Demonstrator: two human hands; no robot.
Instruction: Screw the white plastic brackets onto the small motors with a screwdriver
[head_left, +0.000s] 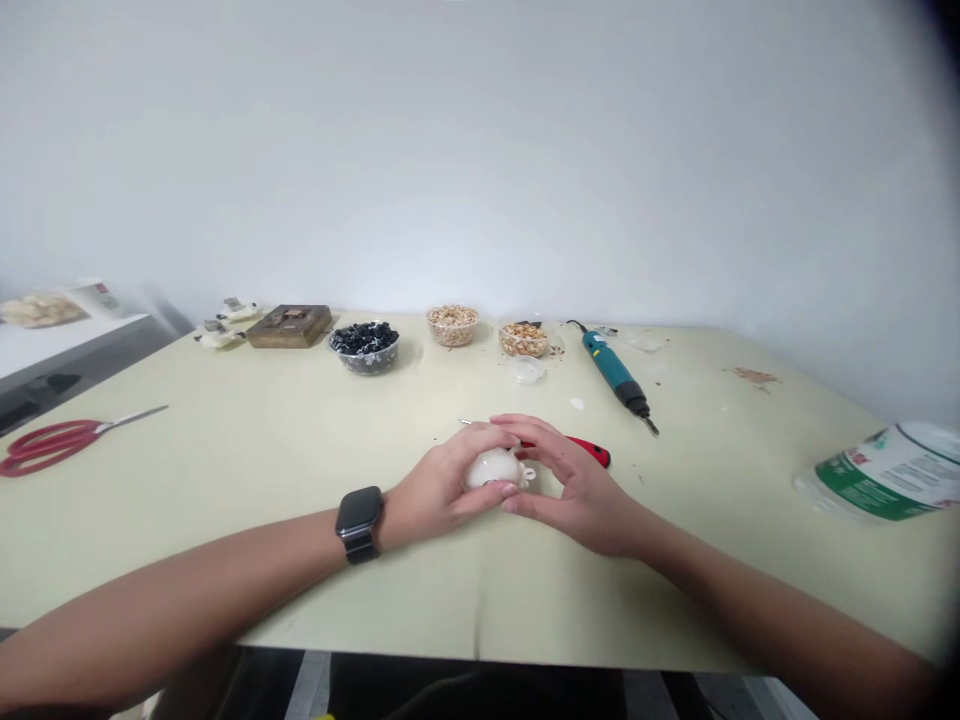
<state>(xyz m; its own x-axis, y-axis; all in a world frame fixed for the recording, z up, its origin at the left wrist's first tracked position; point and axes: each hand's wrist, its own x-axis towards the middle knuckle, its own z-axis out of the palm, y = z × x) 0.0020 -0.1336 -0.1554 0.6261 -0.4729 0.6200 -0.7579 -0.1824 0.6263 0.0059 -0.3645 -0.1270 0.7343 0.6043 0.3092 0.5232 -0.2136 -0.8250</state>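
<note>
Cupping a small white ceramic piece [492,468] between left hand [435,492] and right hand [574,490], both closed around it.

gap btwn red scissors [52,445] & left hand [435,490]; red-handled tool [589,451] prob blocks fwd of right hand [577,495]

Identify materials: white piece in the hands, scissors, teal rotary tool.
White piece: probably glazed ceramic, smooth with a soft gloss, though glossy plastic is possible. Scissors: shiny red handles, likely plastic; the bright blades look like steel. Rotary tool: likely plastic body, teal with a satin sheen.
</note>
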